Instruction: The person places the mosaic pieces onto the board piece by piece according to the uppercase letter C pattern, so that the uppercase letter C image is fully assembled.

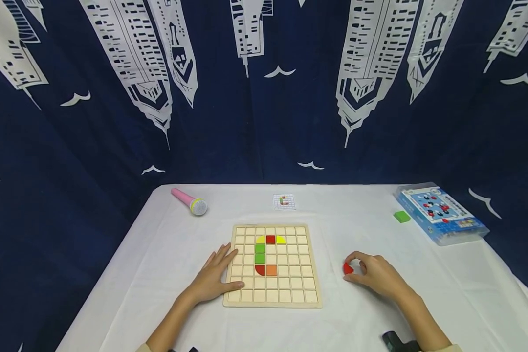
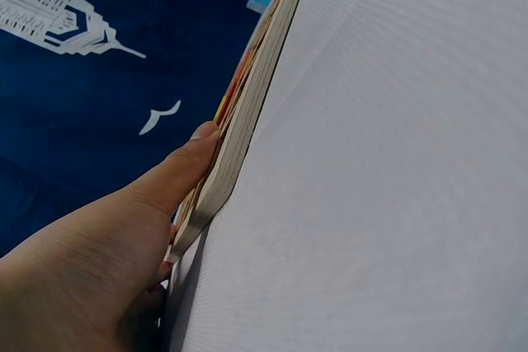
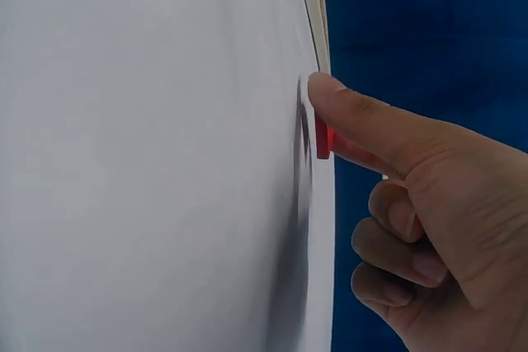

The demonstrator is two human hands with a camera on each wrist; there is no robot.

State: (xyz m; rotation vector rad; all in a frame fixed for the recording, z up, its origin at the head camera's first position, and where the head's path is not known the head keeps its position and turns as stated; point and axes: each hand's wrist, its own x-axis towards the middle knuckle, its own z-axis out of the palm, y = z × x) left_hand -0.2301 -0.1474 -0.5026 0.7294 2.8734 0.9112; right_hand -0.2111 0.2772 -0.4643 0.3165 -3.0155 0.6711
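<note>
A wooden grid board (image 1: 290, 283) lies flat on the table. Yellow, red, green and orange tiles sit in several of its cells, including a red quarter-round tile (image 1: 260, 270) beside an orange square tile (image 1: 271, 270). My left hand (image 1: 211, 278) rests on the board's left edge, fingers spread and fairly straight; the thumb (image 2: 186, 166) lies over its rim in the left wrist view. To the right of the board, my right hand (image 1: 376, 274) pinches a small red tile (image 3: 322, 133) between thumb and index finger. Its other fingers are curled in. The tile's full outline is partly covered.
Behind the board lies a small pattern card (image 1: 284, 202) with a coloured design on a grid. A pink toy microphone (image 1: 189, 201) is at the back left. At the back right stands a blue boxed set (image 1: 442, 212), with a green tile (image 1: 402, 216) beside it.
</note>
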